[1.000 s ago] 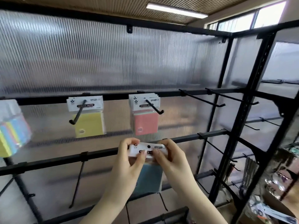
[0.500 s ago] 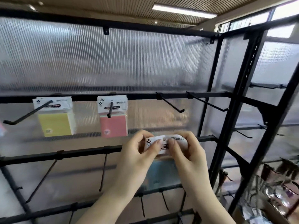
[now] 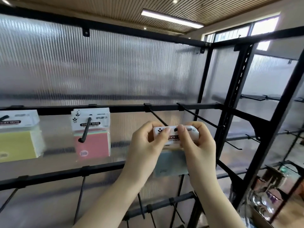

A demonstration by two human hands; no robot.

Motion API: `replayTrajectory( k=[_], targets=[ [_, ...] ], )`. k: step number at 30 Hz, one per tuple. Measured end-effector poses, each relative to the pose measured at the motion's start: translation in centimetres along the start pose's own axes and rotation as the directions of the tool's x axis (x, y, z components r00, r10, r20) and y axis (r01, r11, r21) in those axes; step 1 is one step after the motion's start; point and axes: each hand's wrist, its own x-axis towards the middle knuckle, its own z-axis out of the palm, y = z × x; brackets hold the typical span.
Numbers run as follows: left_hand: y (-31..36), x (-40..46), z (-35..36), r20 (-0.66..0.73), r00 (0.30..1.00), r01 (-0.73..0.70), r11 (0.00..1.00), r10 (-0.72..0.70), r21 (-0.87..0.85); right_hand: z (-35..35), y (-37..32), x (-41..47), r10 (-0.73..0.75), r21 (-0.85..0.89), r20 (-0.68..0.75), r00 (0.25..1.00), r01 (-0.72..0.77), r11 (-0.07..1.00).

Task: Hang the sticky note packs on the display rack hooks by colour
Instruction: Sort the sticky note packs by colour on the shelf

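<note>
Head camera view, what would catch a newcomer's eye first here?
Two hands at centre, the left hand and right hand, pinch the white header of a blue sticky note pack at an empty hook. To the left hang a pink pack and a yellow pack.

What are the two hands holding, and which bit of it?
Both hold one blue sticky note pack by its white header card: left hand pinches the card's left end, right hand its right end.

Both forearms rise from about six o'clock toward the centre, bare. The left hand [image 3: 144, 143] and right hand [image 3: 197, 142] sit side by side at the same height, thumbs facing each other, each with fingers curled and pinching one shared pack.
</note>
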Motion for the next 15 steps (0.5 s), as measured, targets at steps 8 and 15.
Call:
replayTrajectory(
  k=[8,15],
  targets=[
    [-2.5,1.4,-0.7,-0.017,0.999,-0.034,0.999,0.034,0.015,0.3,2.5,1.2,0.028,-0.021,0.034,0.999,-0.028,0.999],
    [-6.1,2.3,-1.1,-0.150,0.986,-0.053,0.987,0.075,0.150,0.5,5.6,2.0,0.088,0.089,0.067,0.994,-0.094,0.992]
  ],
)
